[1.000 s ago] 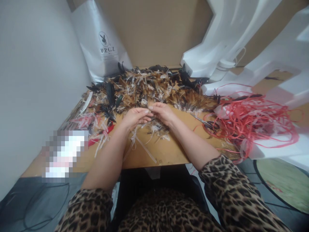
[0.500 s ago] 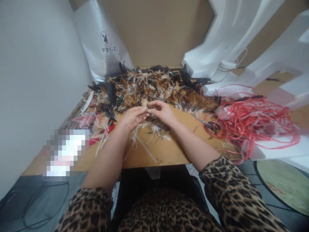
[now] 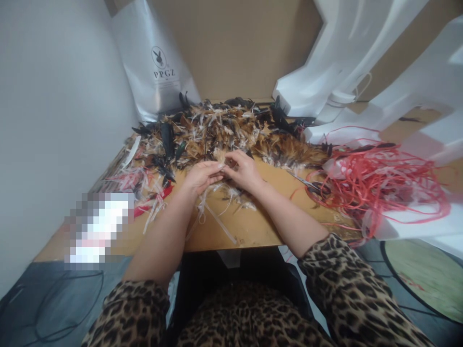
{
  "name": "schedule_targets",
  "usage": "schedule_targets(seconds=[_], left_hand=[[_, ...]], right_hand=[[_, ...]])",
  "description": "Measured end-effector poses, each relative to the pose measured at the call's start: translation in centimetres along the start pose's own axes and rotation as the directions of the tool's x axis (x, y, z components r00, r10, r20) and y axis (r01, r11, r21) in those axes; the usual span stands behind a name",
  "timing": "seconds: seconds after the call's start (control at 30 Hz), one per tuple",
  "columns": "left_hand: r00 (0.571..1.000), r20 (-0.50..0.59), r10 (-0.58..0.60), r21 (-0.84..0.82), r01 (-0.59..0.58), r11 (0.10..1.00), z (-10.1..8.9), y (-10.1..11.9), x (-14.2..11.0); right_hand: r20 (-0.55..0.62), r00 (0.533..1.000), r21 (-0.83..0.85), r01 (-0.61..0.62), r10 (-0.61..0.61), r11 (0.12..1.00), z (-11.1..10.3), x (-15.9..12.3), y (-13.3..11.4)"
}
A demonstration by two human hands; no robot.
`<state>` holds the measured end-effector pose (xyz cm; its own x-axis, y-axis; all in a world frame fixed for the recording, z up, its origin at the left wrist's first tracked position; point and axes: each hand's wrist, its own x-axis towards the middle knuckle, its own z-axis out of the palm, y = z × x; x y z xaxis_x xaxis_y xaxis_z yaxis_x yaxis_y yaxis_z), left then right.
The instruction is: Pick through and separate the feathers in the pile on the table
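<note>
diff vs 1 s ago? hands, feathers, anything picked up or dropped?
Both hands crept slightly away from the body, toward the feather pile. The left hand and right hand remain fingertip to fingertip, pinching a small tuft of feathers between them; nothing was visibly let go. The red string tangle, white strips, grey bag and table stayed put.
</note>
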<state>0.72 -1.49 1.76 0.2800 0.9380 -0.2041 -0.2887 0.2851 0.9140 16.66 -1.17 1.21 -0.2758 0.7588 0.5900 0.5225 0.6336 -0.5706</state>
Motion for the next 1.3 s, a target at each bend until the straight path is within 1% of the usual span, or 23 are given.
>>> schedule_targets(seconds=[0.1, 0.23, 0.3, 0.37, 0.47, 0.53, 0.6, 0.7, 0.8, 0.87, 0.9, 0.93, 0.97, 1.0, 1.03, 1.07, 1.1, 1.13, 1.17, 1.2, 1.23, 1.27, 1.3], left_hand=[[0.998, -0.031, 0.056, 0.054, -0.054, 0.997, 0.0, -0.2, 0.1], [0.98, -0.107, 0.165, 0.104, -0.154, 0.983, -0.1, 0.0, 0.3], [0.965, -0.15, 0.215, 0.08, -0.204, 0.976, -0.4, 0.2, 0.4], [0.951, -0.197, 0.237, 0.032, -0.235, 0.971, -0.9, 0.5, 0.5], [0.947, -0.234, 0.219, -0.041, -0.235, 0.971, -1.4, 0.6, 0.7], [0.951, -0.231, 0.205, -0.066, -0.226, 0.972, -1.5, 0.6, 0.8], [0.954, -0.224, 0.198, -0.074, -0.219, 0.973, -1.5, 0.6, 0.9], [0.959, -0.213, 0.188, -0.076, -0.208, 0.975, -1.4, 0.5, 0.9], [0.965, -0.195, 0.177, -0.071, -0.194, 0.978, -1.3, 0.3, 0.9], [0.966, -0.188, 0.176, -0.062, -0.191, 0.98, -1.3, 0.2, 0.9], [0.966, -0.186, 0.177, -0.058, -0.191, 0.98, -1.3, 0.2, 0.9], [0.967, -0.186, 0.177, -0.055, -0.19, 0.98, -1.3, 0.2, 0.9], [0.967, -0.186, 0.176, -0.053, -0.189, 0.981, -1.3, 0.1, 0.9], [0.967, -0.186, 0.177, -0.051, -0.189, 0.981, -1.3, 0.2, 0.9], [0.967, -0.185, 0.177, -0.05, -0.189, 0.981, -1.2, 0.2, 0.9], [0.967, -0.183, 0.177, -0.048, -0.188, 0.981, -1.1, 0.2, 0.9], [0.968, -0.179, 0.176, -0.044, -0.186, 0.981, -1.0, 0.2, 0.9], [0.969, -0.174, 0.173, -0.04, -0.182, 0.982, -0.9, 0.2, 0.8], [0.971, -0.167, 0.168, -0.033, -0.176, 0.984, -0.8, 0.2, 0.8], [0.974, -0.158, 0.161, -0.023, -0.166, 0.986, -0.7, 0.2, 0.7], [0.977, -0.148, 0.152, -0.012, -0.155, 0.988, -0.6, 0.1, 0.6], [0.981, -0.136, 0.141, -0.001, -0.142, 0.99, -0.4, 0.1, 0.6], [0.984, -0.124, 0.129, 0.01, -0.129, 0.992, -0.3, 0.0, 0.5]], right_hand=[[0.009, 0.999, 0.058, -0.036, 0.035, 0.998, 0.1, 0.1, 0.1], [0.004, 0.985, 0.179, -0.169, 0.171, 0.969, -0.4, 0.5, 0.9], [0.0, 0.967, 0.2, -0.251, 0.256, 0.947, -0.9, 0.7, 1.5], [0.018, 0.949, 0.186, -0.314, 0.316, 0.931, -1.4, 0.8, 2.0], [0.063, 0.94, 0.139, -0.342, 0.336, 0.929, -1.8, 0.7, 2.4], [0.103, 0.947, 0.111, -0.314, 0.303, 0.943, -1.7, 0.6, 2.4], [0.14, 0.96, 0.07, -0.255, 0.244, 0.964, -1.3, 0.5, 2.3], [0.181, 0.973, -0.079, -0.129, 0.142, 0.988, -0.7, 0.3, 2.0], [0.257, 0.965, -0.258, 0.012, 0.057, 0.966, -0.3, 0.2, 1.6], [0.302, 0.953, -0.307, 0.067, 0.03, 0.949, -0.2, 0.2, 1.5], [0.305, 0.952, -0.302, 0.064, 0.033, 0.951, -0.2, 0.3, 1.4], [0.289, 0.956, -0.275, 0.036, 0.048, 0.961, -0.2, 0.3, 1.4], [0.249, 0.965, -0.222, -0.026, 0.083, 0.975, -0.3, 0.4, 1.4], [0.195, 0.97, -0.137, -0.12, 0.145, 0.983, -0.3, 0.5, 1.5], [0.146, 0.962, -0.017, -0.229, 0.229, 0.973, -0.3, 0.6, 1.5], [0.115, 0.939, 0.133, -0.337, 0.323, 0.932, -0.4, 0.7, 1.5], [0.118, 0.905, 0.294, -0.426, 0.41, 0.856, -0.4, 0.8, 1.5], [0.15, 0.867, 0.443, -0.488, 0.475, 0.752, -0.4, 0.9, 1.5], [0.201, 0.836, 0.564, -0.524, 0.51, 0.638, -0.4, 0.9, 1.4], [0.254, 0.816, 0.65, -0.541, 0.519, 0.534, -0.4, 1.0, 1.3], [0.295, 0.804, 0.705, -0.547, 0.516, 0.45, -0.4, 1.0, 1.2], [0.323, 0.797, 0.736, -0.55, 0.51, 0.394, -0.4, 1.0, 1.0], [0.335, 0.795, 0.753, -0.549, 0.506, 0.363, -0.3, 1.0, 0.9]])
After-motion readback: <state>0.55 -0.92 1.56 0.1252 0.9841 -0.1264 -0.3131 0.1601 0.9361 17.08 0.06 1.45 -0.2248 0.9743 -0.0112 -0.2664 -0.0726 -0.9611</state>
